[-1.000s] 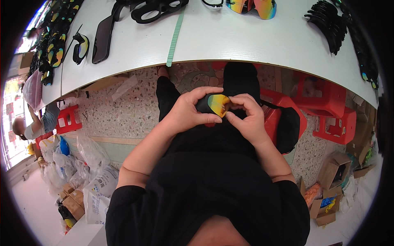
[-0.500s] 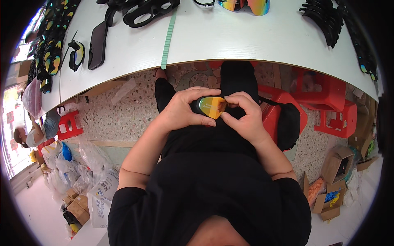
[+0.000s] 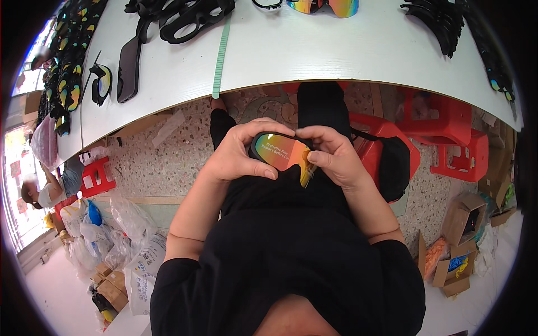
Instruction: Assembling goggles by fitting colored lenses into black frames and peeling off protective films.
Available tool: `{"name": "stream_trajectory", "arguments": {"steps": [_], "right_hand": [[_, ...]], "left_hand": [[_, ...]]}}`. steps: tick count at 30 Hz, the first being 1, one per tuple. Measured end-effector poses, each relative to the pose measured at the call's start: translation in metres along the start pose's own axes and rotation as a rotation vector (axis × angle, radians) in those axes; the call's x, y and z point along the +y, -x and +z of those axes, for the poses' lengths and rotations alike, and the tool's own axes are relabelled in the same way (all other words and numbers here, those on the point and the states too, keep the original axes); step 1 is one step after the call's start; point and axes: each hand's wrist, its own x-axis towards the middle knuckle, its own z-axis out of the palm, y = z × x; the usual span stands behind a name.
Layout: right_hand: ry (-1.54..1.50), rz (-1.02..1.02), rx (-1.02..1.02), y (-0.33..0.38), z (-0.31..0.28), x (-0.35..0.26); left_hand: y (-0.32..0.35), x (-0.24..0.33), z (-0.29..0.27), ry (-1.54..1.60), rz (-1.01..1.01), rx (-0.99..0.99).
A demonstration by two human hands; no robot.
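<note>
Above my lap I hold a pair of wraparound sunglasses [image 3: 273, 151] with a black rim and a mirrored lens in orange, green and pink. Pale printing shows on the lens. My left hand [image 3: 231, 155] is closed round one end, fingers along the top and thumb underneath. At the other end, my right hand [image 3: 337, 158] pinches with thumb and forefinger, where the yellow lens part slants down. The far side of the glasses and some fingertips are hidden.
On the white table [image 3: 280, 53] lie black frames [image 3: 193, 25], rainbow-lensed sunglasses [image 3: 346, 7], a pile of black curved parts [image 3: 443, 28], a green strip [image 3: 221, 59] and a dark phone-like slab [image 3: 128, 70]. Red stools [image 3: 457, 123] stand at right; plastic bags [image 3: 129, 215] and a person [image 3: 42, 193] are at left.
The sunglasses have turned, so more of the lens and its printing faces me. My right hand has shifted slightly, and the lens's right part now slants downward.
</note>
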Motion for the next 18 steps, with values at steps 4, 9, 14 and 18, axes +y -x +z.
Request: {"name": "stream_trajectory", "arguments": {"steps": [4,9,14,18], "right_hand": [[-0.029,0.003,-0.021,-0.001,-0.009,0.003],[-0.042,0.046,-0.006,-0.003,-0.011,0.003],[0.925,-0.524,0.22,-0.002,-0.011,-0.001],[0.844,-0.453,0.154,0.011,0.003,0.005]], "left_hand": [[0.0,0.001,0.002,0.024,-0.004,-0.002],[-0.001,0.003,0.004,0.042,-0.036,0.027],[0.001,0.007,0.004,0.076,-0.094,0.147],[-0.002,0.009,0.003,-0.021,-0.078,0.154]]}}
